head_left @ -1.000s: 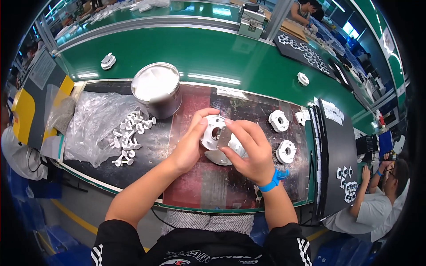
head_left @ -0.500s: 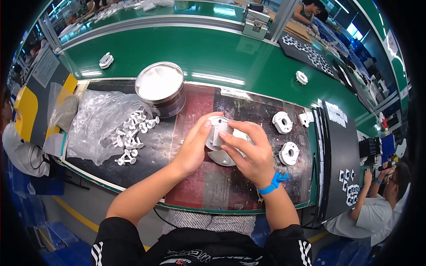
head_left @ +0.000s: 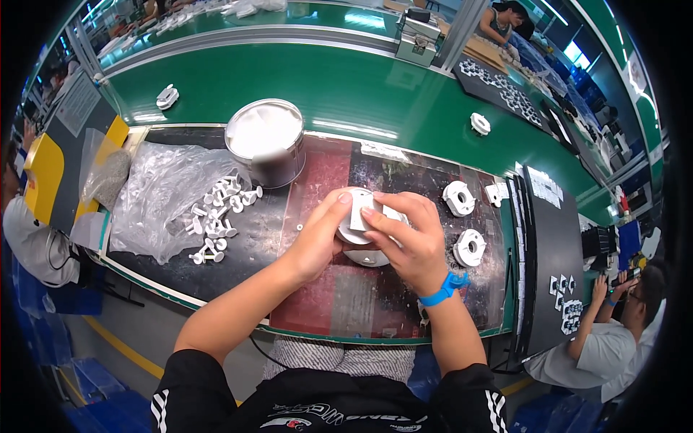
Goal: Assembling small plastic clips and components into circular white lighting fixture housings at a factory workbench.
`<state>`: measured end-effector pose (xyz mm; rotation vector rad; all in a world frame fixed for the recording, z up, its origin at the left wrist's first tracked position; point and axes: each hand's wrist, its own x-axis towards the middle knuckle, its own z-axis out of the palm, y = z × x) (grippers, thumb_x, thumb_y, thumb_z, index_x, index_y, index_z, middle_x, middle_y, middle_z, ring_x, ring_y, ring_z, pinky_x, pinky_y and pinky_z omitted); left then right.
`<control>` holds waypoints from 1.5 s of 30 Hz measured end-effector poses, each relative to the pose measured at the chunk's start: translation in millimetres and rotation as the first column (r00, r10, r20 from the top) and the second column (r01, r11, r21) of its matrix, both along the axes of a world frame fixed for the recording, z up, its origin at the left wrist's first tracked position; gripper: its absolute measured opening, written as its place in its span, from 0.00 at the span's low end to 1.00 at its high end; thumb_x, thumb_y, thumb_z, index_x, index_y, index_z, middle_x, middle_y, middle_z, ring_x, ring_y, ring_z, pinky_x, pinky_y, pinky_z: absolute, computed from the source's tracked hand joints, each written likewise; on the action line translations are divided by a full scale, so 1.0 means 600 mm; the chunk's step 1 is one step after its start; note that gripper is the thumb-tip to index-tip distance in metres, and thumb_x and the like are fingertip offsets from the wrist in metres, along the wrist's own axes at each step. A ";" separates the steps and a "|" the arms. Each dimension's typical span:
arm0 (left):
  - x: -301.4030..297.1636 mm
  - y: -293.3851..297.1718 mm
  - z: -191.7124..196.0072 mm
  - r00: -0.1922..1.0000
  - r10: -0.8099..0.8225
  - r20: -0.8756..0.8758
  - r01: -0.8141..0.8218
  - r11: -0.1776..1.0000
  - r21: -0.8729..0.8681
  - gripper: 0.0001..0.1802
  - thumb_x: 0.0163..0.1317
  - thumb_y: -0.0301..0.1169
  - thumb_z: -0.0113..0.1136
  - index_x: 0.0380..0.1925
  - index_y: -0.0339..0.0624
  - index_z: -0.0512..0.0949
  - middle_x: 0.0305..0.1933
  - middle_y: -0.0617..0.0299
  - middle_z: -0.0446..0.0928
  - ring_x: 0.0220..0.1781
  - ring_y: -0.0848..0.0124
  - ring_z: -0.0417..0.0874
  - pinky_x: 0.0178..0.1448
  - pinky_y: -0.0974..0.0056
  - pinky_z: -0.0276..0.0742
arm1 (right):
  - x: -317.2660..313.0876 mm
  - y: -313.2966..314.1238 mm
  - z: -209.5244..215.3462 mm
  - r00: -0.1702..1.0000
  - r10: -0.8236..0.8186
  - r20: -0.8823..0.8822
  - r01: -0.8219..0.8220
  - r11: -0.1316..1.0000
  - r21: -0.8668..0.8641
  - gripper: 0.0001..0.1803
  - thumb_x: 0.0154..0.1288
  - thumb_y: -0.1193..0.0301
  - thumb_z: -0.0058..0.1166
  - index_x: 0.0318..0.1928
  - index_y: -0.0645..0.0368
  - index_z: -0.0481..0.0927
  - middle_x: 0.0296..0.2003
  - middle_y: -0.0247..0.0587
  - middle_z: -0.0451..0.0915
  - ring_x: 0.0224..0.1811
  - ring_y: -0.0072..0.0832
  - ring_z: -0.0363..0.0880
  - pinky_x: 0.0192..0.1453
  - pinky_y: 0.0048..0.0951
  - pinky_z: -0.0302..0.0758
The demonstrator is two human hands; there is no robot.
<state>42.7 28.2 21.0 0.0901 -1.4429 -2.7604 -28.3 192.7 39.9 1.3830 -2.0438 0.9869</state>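
Observation:
Both my hands meet above the middle of the work mat. My left hand (head_left: 317,234) is closed around a white round plastic part (head_left: 349,234), thumb along its upper side. My right hand (head_left: 411,238) pinches a small white plate-like piece (head_left: 359,211) against that part; its fingertips hide some of the contact. Just beneath, another rounded white part (head_left: 368,257) shows partly under the hands. To the right on the mat lie two white ring-shaped parts, one farther (head_left: 458,198) and one nearer (head_left: 469,249).
Left of my hands stands a tin (head_left: 278,167) of white material. Beside it, white mushroom-shaped plugs (head_left: 214,227) spill from a clear plastic bag (head_left: 155,195). Black boards (head_left: 552,245) are stacked at the right. White parts (head_left: 480,123) ride the green surface beyond; co-workers sit farther off.
The small plate and round part have tilted in my hands, and my right fingers have shifted over them. The white parts on the green surface have moved slightly left.

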 end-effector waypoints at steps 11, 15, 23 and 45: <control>-0.009 -0.015 -0.001 0.989 -0.141 -0.048 0.147 0.971 0.188 0.22 0.71 0.35 0.51 0.60 0.38 0.62 0.54 0.42 0.77 0.53 0.54 0.84 0.51 0.57 0.85 | -0.004 0.023 -0.001 0.999 -0.011 0.043 0.017 0.991 -0.132 0.27 0.61 0.55 0.64 0.55 0.58 0.77 0.59 0.52 0.71 0.60 0.44 0.71 0.61 0.41 0.71; -0.021 -0.031 -0.004 0.999 -0.005 -0.051 0.011 0.993 0.115 0.22 0.69 0.31 0.55 0.58 0.37 0.60 0.53 0.42 0.77 0.51 0.56 0.84 0.48 0.60 0.86 | 0.008 0.019 -0.010 0.985 -0.053 -0.162 0.021 0.981 -0.192 0.18 0.63 0.63 0.60 0.49 0.59 0.78 0.52 0.51 0.76 0.50 0.42 0.74 0.53 0.40 0.74; -0.043 -0.049 -0.047 0.992 0.006 -0.128 0.005 0.997 0.083 0.28 0.62 0.36 0.67 0.58 0.41 0.67 0.47 0.57 0.76 0.50 0.71 0.78 0.51 0.65 0.78 | 0.110 -0.178 0.051 0.899 0.437 0.020 -0.434 0.886 0.161 0.11 0.49 0.75 0.58 0.36 0.59 0.78 0.37 0.40 0.77 0.41 0.39 0.78 0.47 0.37 0.74; -0.077 -0.041 -0.088 0.976 0.165 -0.142 -0.158 0.986 0.058 0.23 0.64 0.26 0.63 0.55 0.34 0.66 0.45 0.46 0.81 0.45 0.61 0.85 0.49 0.58 0.84 | 0.074 -0.363 -0.020 0.916 0.400 0.033 -0.327 0.696 0.639 0.06 0.48 0.79 0.57 0.28 0.61 0.85 0.31 0.53 0.84 0.38 0.47 0.86 0.41 0.42 0.83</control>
